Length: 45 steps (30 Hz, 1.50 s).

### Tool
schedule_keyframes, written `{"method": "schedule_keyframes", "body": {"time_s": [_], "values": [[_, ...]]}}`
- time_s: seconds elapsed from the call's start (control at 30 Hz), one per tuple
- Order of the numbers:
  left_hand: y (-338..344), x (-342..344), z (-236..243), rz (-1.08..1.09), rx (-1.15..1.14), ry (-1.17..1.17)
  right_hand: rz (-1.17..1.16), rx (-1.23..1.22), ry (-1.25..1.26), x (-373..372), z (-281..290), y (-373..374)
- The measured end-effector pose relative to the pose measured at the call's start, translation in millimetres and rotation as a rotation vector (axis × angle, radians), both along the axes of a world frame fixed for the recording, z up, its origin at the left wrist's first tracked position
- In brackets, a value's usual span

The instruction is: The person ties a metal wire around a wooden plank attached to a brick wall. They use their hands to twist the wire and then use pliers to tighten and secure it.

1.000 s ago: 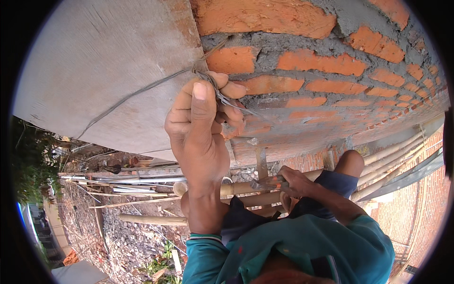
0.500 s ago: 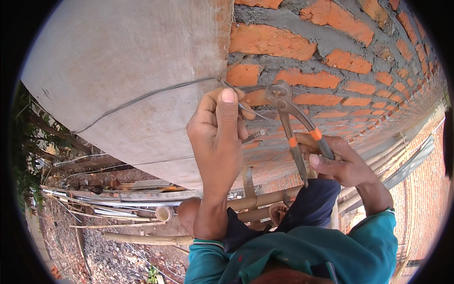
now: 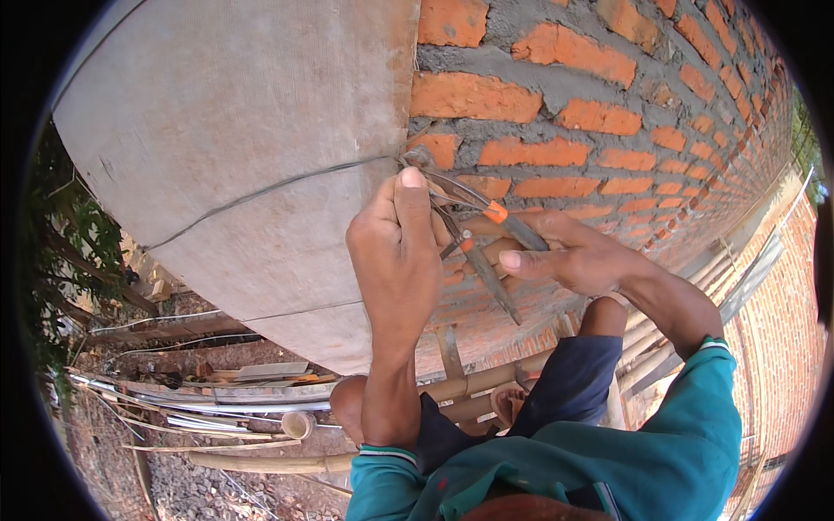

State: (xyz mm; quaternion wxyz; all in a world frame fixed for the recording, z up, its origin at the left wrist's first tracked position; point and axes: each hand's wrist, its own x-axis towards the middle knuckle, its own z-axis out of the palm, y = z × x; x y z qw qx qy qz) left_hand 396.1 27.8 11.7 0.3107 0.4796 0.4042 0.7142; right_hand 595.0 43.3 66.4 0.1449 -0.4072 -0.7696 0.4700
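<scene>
A strand of dark tie wire (image 3: 269, 188) runs across a pale flat board (image 3: 252, 87) to its right edge, where the board meets a brick wall (image 3: 534, 154). My left hand (image 3: 395, 269) is closed on the wire at that edge, thumb up and fingers curled. In my right hand (image 3: 582, 252) is a pair of pincers (image 3: 495, 212) with orange bands on dark handles. Its jaws are at the wire beside my left fingertips, partly hidden by them. The handles are spread apart, and whether the jaws bite the wire cannot be seen.
Lower on the board runs a second wire (image 3: 300, 311). Bamboo poles (image 3: 473, 382) cross below me, close to my legs. Further down at left lie thin pipes (image 3: 217, 406), a pale cup-like end (image 3: 298, 425) and rubble (image 3: 200, 491). Leaves (image 3: 82, 234) hang at the far left.
My right hand has moved left and brought the pincers' head from in front of the bricks to the wire by my left fingers. The left hand keeps its grip. The view has shifted slightly.
</scene>
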Motion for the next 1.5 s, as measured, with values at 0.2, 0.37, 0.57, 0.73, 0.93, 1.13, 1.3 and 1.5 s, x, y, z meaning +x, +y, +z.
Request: {"method": "schedule_keyframes", "body": {"time_s": [0.2,0.37,0.57,0.73,0.93,1.13,1.3,1.5], "values": [[-0.1,-5.0,-0.6,0.006,0.007,0.05,0.02,-0.218,0.168,7.0,-0.3,5.0],[5.2,-2.5,-4.8,0.201,0.081,0.247,0.156,-0.079,0.055,9.1,7.0,13.9],[5.1,2.1,-4.6,0.213,0.095,0.231,0.111,-0.235,0.025,6.1,9.3,10.2],[1.3,-0.5,-2.7,0.154,0.042,0.199,0.026,-0.643,0.287,3.1,18.3,-2.0],[10.4,-7.6,-12.3,0.095,-0.052,0.249,0.027,0.269,-0.408,5.8,20.1,-1.7],[22.7,-2.0,-16.8,-0.465,-0.054,-0.434,-0.082,0.95,-0.359,-11.8,-8.4,-8.7],[14.7,4.5,-17.7,-0.479,-0.025,-0.407,-0.13,0.053,-0.287,-4.5,19.5,-27.5],[18.8,1.6,-12.9,-0.723,0.021,-0.707,-0.338,0.664,-0.46,-15.3,-2.0,-52.9]]}}
